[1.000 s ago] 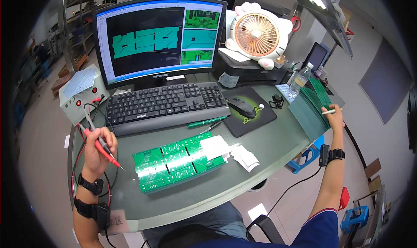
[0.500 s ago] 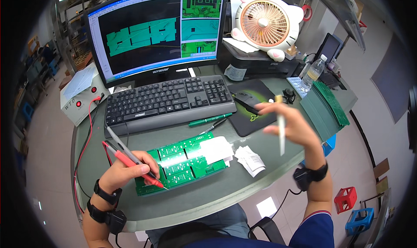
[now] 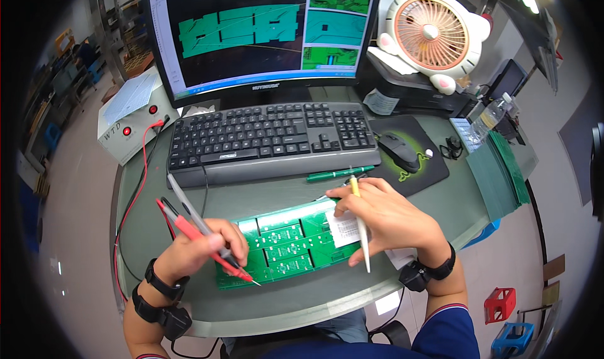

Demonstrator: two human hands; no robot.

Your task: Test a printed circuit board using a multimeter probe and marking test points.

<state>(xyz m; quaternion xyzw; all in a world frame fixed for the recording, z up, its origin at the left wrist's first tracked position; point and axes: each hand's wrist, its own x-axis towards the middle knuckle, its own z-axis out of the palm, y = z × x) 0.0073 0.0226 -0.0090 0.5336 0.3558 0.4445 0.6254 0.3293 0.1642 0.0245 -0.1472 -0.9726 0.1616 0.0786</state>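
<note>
My left hand (image 3: pixel 211 249) is closed around a red test probe (image 3: pixel 207 242) and a grey one (image 3: pixel 182 198), held together with the tips pointing down right. The red probe's metal tip is by the front edge of the green circuit boards (image 3: pixel 286 236), and my fingers rest at their left end. My right hand (image 3: pixel 390 220) is over their right end, its fingers at a white printed paper slip (image 3: pixel 343 229) lying there. Between its fingers is a slim white stick-like tool (image 3: pixel 362 239) with a yellow upper end. More white paper (image 3: pixel 401 256) shows partly under my right wrist.
Behind the boards are a keyboard (image 3: pixel 270 135), a green pen (image 3: pixel 340 174), a mouse (image 3: pixel 399 151) and a monitor (image 3: pixel 239 38). A white box with red switches (image 3: pixel 135 113) stands left, joined to probe leads. A fan (image 3: pixel 431 35), bottle (image 3: pixel 491 117) and green board stack (image 3: pixel 503 170) are right.
My right hand has come down and left from above the mouse pad onto the boards' right end, carrying the white tool. My left hand keeps its hold on the probes; the view has shifted.
</note>
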